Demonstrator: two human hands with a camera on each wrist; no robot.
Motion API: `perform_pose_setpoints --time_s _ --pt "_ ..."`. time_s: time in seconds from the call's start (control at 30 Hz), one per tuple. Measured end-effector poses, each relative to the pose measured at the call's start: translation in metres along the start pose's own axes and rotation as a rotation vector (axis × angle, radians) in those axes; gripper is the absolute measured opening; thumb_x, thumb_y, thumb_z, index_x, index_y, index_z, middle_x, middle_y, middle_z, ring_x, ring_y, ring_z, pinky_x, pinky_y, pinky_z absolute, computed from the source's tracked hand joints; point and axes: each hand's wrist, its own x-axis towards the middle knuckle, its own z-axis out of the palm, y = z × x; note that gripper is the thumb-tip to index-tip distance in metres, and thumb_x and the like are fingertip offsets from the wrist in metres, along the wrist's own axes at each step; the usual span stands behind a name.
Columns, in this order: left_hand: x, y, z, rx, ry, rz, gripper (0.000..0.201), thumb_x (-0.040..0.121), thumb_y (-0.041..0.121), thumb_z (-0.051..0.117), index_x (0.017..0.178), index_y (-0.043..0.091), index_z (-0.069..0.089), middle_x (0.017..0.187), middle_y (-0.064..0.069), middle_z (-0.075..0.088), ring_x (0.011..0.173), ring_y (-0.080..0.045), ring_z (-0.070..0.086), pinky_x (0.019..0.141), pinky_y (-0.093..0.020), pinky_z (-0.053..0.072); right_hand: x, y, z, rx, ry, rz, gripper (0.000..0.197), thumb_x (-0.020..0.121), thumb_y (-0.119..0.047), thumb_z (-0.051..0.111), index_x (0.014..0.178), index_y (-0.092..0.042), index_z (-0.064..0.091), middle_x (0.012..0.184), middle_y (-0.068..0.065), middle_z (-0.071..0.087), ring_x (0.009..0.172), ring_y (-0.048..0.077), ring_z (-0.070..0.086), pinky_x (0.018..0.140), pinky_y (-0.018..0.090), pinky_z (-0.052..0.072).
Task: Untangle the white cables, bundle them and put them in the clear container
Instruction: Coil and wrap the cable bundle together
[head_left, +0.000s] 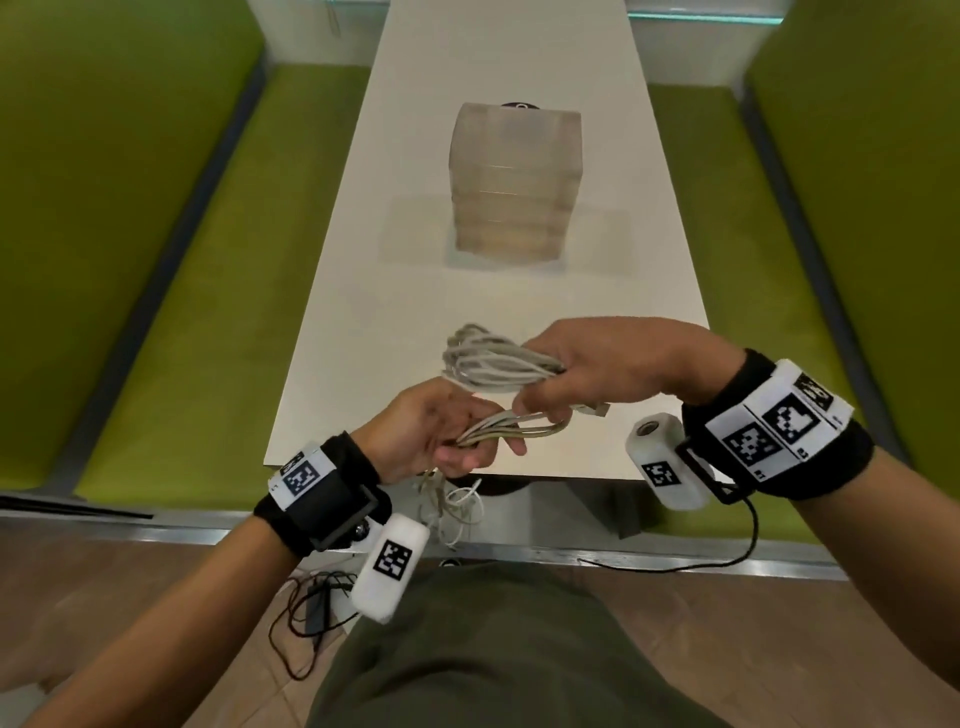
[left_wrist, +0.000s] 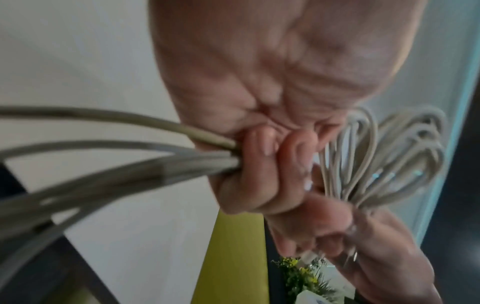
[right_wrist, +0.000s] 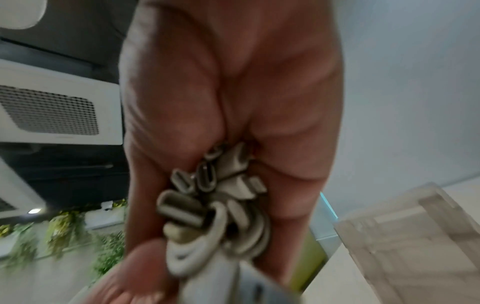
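Benches (head_left: 171, 291) with green cushions are flanking the white table (head_left: 649, 249) on both sides. Working from the left, the left hand (head_left: 441, 431) is hovering at about 6 o'clock of the table's near edge, its fingers (left_wrist: 259, 164) curling tight around several strands of the white cables (head_left: 498, 358); loose ends are dangling below it past the table edge. Those strands are running toward 2 o'clock into the right hand (head_left: 618, 364), which is clenching a looped bundle of the same cables, the loops fanning out at its 9 o'clock side. The right wrist view is showing a cluster of plug ends (right_wrist: 207, 185) sticking out of that fist. Both hands are sitting just beside each other above the near end of the table. Farther out, at 12 o'clock from the hands and well apart from them, the clear container (head_left: 514, 182) is standing upright on the table, with a dark object (head_left: 519, 105) partly hidden behind it.
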Motion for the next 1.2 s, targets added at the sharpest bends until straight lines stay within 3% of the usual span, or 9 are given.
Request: perform_pose_setpoints --time_s 0.1,0.27,0.33,0.43,0.53,0.67,0.83,1.0,1.2 --pt "0.000 -0.001 -0.001 -0.228 -0.025 -0.010 0.064 0.088 0.051 0.030 0.113 0.002 0.063 0.075 -0.025 0.062 0.042 -0.021 0.025 0.038 -0.022 0.025 0.003 -0.007 0.001 -0.107 -0.184 0.022 0.014 0.083 -0.022 0.055 0.083 -0.021 0.068 0.067 0.007 0.057 0.055 0.019 0.046 0.052 0.030 0.037" --pt "0.001 0.003 -0.001 -0.229 -0.077 -0.172 0.114 0.073 0.087 0.005 0.095 -0.004 0.069 0.085 -0.028 0.067 0.051 -0.025 0.054 0.044 -0.024 0.039 0.013 -0.017 0.012 -0.429 -0.237 0.098 0.006 0.086 -0.021 0.063 0.087 -0.019 0.068 0.075 0.004 0.065 0.061 0.013 0.051 0.061 0.027 0.040" --pt "0.002 0.005 0.000 -0.182 -0.083 -0.210 0.113 0.066 0.092 0.020 0.095 -0.005 0.069 0.090 -0.027 0.067 0.057 -0.026 0.061 0.045 -0.023 0.045 0.017 -0.020 0.017 -0.542 -0.219 0.100 0.006 0.087 -0.020 0.062 0.089 -0.020 0.068 0.069 -0.005 0.060 0.059 0.010 0.051 0.056 0.023 0.038" --pt "0.003 0.005 0.002 -0.028 -0.105 -0.192 0.081 0.063 0.078 0.062 0.098 0.006 0.071 0.090 -0.017 0.068 0.067 -0.020 0.067 0.051 -0.021 0.051 0.023 -0.019 0.022 -0.621 -0.198 0.094 0.008 0.088 -0.019 0.060 0.088 -0.019 0.068 0.068 -0.008 0.059 0.064 0.014 0.054 0.055 0.023 0.038" --pt "0.004 0.004 0.007 0.076 -0.096 -0.216 0.058 0.064 0.052 0.081 0.096 0.006 0.068 0.084 -0.009 0.066 0.062 -0.014 0.065 0.053 -0.020 0.052 0.024 -0.016 0.027 -0.729 -0.180 0.060 0.017 0.088 -0.032 0.060 0.083 -0.016 0.063 0.075 -0.004 0.055 0.078 0.018 0.055 0.066 0.029 0.044" --pt "0.004 0.003 0.016 0.112 -0.111 -0.244 0.021 0.081 0.023 0.064 0.090 0.003 0.063 0.072 -0.006 0.064 0.050 -0.013 0.061 0.042 -0.020 0.049 0.025 -0.005 0.028 -0.749 -0.226 0.037 0.042 0.077 -0.056 0.065 0.095 -0.018 0.066 0.104 -0.005 0.043 0.103 0.016 0.040 0.082 0.034 0.042" --pt "0.007 -0.001 0.015 0.227 -0.040 -0.205 0.036 0.070 0.033 0.068 0.085 0.001 0.061 0.061 -0.005 0.061 0.047 -0.011 0.057 0.045 -0.019 0.047 0.025 0.004 0.028 -0.427 -0.283 0.172 0.038 0.068 -0.043 0.080 0.083 -0.020 0.055 0.069 -0.005 0.058 0.065 0.014 0.053 0.059 0.028 0.039" --pt "0.011 -0.005 0.019 0.311 -0.044 -0.215 0.042 0.068 0.038 0.070 0.085 0.002 0.059 0.067 -0.004 0.056 0.053 -0.008 0.054 0.053 -0.017 0.047 0.025 0.013 0.026 -0.236 -0.302 0.220 0.012 0.077 -0.015 0.068 0.069 -0.020 0.060 0.053 -0.004 0.060 0.046 0.010 0.055 0.043 0.018 0.044" --pt "0.006 0.000 0.020 0.308 -0.309 -0.342 0.015 0.089 0.009 0.052 0.080 0.003 0.062 0.065 -0.005 0.067 0.049 -0.013 0.061 0.052 -0.023 0.053 0.024 0.018 0.034 0.027 -0.498 0.215 0.021 0.082 -0.029 0.071 0.081 -0.009 0.066 0.062 0.006 0.063 0.052 0.020 0.057 0.058 0.030 0.052"
